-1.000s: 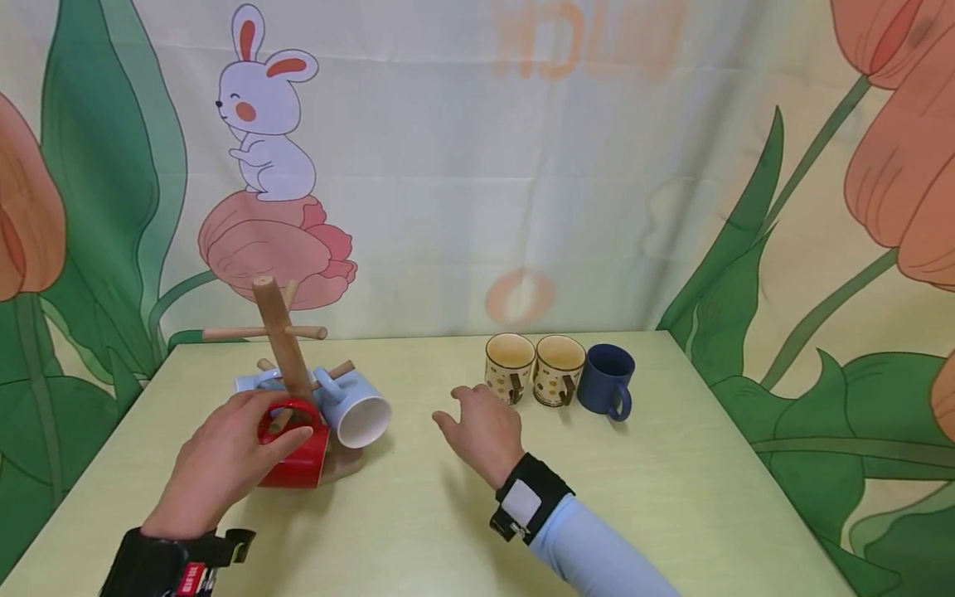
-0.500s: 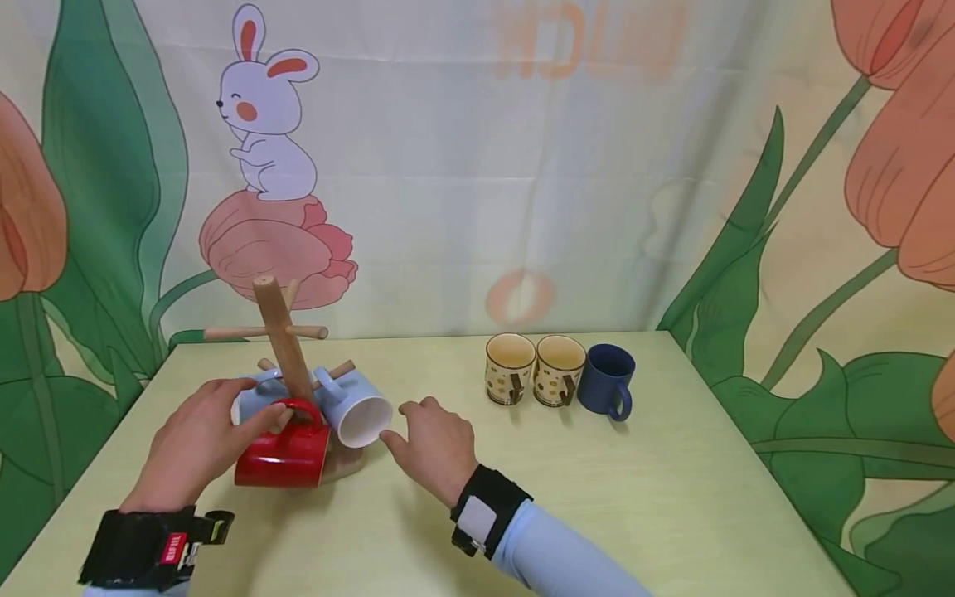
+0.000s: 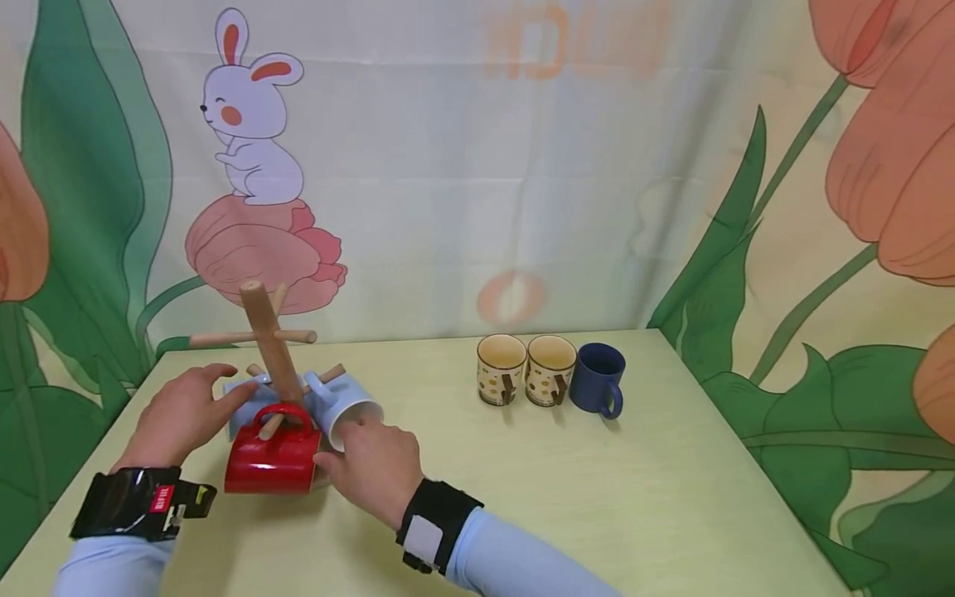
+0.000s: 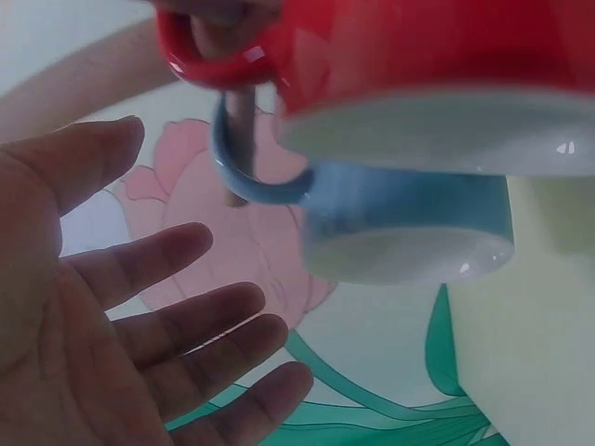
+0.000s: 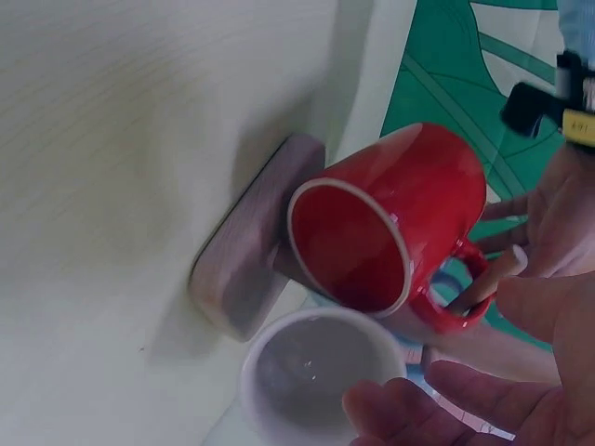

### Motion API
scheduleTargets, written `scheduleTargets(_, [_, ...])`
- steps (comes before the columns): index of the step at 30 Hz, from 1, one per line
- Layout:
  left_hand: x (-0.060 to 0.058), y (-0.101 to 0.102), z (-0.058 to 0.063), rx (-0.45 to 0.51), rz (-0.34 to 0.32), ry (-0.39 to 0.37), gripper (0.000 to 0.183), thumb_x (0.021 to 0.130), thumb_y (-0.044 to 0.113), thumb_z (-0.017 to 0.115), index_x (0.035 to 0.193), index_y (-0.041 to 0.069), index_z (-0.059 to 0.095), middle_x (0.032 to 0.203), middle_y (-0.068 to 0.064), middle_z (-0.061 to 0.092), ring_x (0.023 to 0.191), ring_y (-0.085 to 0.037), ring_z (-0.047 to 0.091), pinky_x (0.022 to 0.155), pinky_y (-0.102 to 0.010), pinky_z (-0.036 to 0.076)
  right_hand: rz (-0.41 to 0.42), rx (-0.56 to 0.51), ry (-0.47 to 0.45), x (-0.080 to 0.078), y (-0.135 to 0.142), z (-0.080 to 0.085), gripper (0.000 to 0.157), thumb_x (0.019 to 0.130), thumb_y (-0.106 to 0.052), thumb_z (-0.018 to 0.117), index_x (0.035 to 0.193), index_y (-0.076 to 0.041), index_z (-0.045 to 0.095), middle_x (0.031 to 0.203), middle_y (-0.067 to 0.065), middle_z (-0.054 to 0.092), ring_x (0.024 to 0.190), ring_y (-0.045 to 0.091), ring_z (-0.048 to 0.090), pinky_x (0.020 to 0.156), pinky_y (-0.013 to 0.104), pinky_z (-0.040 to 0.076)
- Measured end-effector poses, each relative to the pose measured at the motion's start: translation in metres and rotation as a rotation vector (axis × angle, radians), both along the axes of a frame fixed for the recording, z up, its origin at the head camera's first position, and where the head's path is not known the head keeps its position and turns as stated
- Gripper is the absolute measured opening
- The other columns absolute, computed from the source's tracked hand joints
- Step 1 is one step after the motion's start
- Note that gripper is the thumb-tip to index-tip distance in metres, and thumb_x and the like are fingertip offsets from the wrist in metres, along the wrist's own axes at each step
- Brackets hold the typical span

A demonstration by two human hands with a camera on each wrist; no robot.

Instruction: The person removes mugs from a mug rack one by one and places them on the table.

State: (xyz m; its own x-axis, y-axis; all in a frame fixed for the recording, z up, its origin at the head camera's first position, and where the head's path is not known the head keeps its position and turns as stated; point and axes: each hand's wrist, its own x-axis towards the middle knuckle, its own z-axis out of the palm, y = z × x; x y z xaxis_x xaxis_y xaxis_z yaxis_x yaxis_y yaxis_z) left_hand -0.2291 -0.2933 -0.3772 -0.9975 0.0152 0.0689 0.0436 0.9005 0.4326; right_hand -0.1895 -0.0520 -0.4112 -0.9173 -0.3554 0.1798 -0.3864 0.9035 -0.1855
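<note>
A wooden mug tree (image 3: 271,352) stands at the left of the table. The red mug (image 3: 270,466) hangs sideways by its handle on a front peg. One light blue mug (image 3: 346,394) hangs on the right, its white inside towards me, and another light blue mug (image 3: 239,408) hangs behind the red one. My left hand (image 3: 175,417), fingers spread, is beside the rear light blue mug and holds nothing. My right hand (image 3: 382,466) is in front of the right light blue mug, fingertips over its mouth. In the right wrist view its fingers (image 5: 409,409) look loosely extended; contact is unclear.
Two cream spotted mugs, a left one (image 3: 501,369) and a right one (image 3: 550,371), and a dark blue mug (image 3: 597,377) stand upright at the table's back. Upper pegs (image 3: 224,338) jut out from the tree. A printed curtain (image 3: 418,166) hangs behind the table.
My left hand has let go of the red mug's handle and drawn back to the left. My right hand has moved left from near the cream mugs to the right light blue mug.
</note>
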Motion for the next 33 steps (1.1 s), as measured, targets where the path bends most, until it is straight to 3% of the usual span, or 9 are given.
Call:
scheduleTargets(9, [-0.028,-0.018,-0.006,0.039,-0.017,-0.057,0.077,0.100,0.052,0.048,0.139,-0.014,0.040,0.133,-0.043,0.043,0.117,-0.061,0.045,0.083,-0.067,0.048,0.023,0.079,-0.025,0.004,-0.025,0.006,0.040,0.089,-0.064,0.059,0.096,-0.027,0.072,0.068,-0.011,0.056,0.062,0.005,0.052,0.048,0.024,0.044])
scheduleTargets(18, [-0.040,-0.018,-0.009,0.125,-0.061,-0.152,0.069,0.105,0.046,0.042,0.143,-0.011,0.040,0.136,-0.039,0.044,0.124,-0.060,0.040,0.091,-0.071,0.041,0.005,0.182,0.079,0.004,-0.049,0.008,0.048,0.089,-0.072,0.049,0.083,-0.029,0.070,0.058,-0.010,0.052,0.053,0.006,0.049,0.042,0.023,0.039])
scheduleTargets(23, [-0.043,-0.013,-0.009,0.135,-0.070,-0.163,0.067,0.105,0.046,0.042,0.142,-0.009,0.042,0.137,-0.039,0.045,0.125,-0.060,0.040,0.093,-0.073,0.038,0.017,0.169,0.067,0.001,-0.057,0.010,0.048,0.089,-0.073,0.049,0.088,-0.031,0.071,0.059,-0.012,0.055,0.054,0.005,0.051,0.044,0.024,0.040])
scheduleTargets(29, [-0.047,-0.009,-0.011,0.128,-0.081,-0.164,0.069,0.105,0.049,0.040,0.142,-0.008,0.044,0.137,-0.039,0.044,0.126,-0.059,0.039,0.094,-0.073,0.037,0.018,0.196,0.052,-0.003,-0.066,0.011,0.047,0.090,-0.072,0.048,0.108,-0.035,0.071,0.074,-0.013,0.064,0.061,0.005,0.056,0.047,0.027,0.044])
scheduleTargets(33, [-0.048,-0.007,-0.011,0.135,-0.081,-0.191,0.074,0.103,0.054,0.038,0.144,-0.007,0.041,0.141,-0.039,0.040,0.129,-0.060,0.034,0.095,-0.074,0.034,0.036,0.216,0.060,-0.006,-0.069,0.012,0.046,0.093,-0.069,0.045,0.114,-0.036,0.069,0.082,-0.013,0.068,0.062,0.007,0.058,0.046,0.029,0.046])
